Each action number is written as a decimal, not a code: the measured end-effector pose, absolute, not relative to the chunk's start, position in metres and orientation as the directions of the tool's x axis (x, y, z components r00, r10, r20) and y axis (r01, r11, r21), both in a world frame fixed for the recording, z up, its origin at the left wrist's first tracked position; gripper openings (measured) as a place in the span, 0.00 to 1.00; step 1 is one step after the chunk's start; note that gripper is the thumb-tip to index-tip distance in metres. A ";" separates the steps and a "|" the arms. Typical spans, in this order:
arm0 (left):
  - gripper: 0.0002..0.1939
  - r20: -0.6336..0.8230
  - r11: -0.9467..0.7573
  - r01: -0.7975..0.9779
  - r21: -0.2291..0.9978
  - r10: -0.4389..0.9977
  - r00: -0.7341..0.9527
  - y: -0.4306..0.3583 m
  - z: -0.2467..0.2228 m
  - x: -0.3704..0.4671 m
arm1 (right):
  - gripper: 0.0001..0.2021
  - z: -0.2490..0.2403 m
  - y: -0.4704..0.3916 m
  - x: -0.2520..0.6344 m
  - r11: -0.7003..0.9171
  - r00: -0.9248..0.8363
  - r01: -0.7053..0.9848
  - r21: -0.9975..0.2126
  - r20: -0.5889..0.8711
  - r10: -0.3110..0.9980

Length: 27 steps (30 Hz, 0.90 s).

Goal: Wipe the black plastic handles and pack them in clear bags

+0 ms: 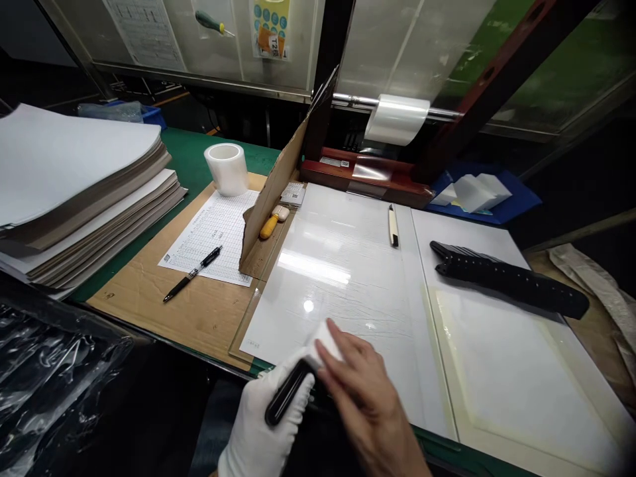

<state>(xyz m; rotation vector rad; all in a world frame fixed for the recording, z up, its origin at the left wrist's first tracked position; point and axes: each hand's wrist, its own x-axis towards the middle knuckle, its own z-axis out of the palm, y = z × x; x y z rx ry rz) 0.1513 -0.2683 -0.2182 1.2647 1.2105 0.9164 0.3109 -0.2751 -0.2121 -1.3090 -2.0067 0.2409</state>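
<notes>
My left hand (pixel 268 414), in a white glove, is closed around a small, narrow, glossy black piece (pixel 288 392) with a rounded end. Its far end is covered by my fingers and a white pad. Bare, my right hand (pixel 365 391) pinches the white pad (pixel 325 340) against the upper part of the black piece. Both hands meet over the front edge of the table, just before a film-covered white sheet (pixel 342 298). To the right lies a row of similar-looking black pieces (pixel 511 278), closely packed together.
A cutter with a pale handle (pixel 393 225) lies on the sheet. Left are a pen (pixel 193 273), a printed form (pixel 211 232), a tape roll (pixel 226 169) and stacked boards (pixel 84 179). An upright cardboard flap (pixel 278 172) divides the table. A blue tray (pixel 521 199) holds white blocks.
</notes>
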 end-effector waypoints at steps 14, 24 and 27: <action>0.20 0.073 -0.090 0.128 0.988 0.988 0.133 -0.278 -0.232 0.133 | 0.17 -0.187 -0.214 0.295 0.220 -0.122 0.510 -0.831 0.183 0.975; 0.22 -0.275 0.278 -0.035 0.960 0.959 0.063 -0.270 -0.197 0.145 | 0.14 -0.208 -0.272 0.325 0.165 0.274 0.474 -0.865 0.323 0.906; 0.18 -0.435 0.470 -0.295 0.832 0.883 0.179 -0.259 -0.193 0.170 | 0.08 -0.267 -0.361 0.351 0.108 0.566 0.521 -0.847 0.437 0.699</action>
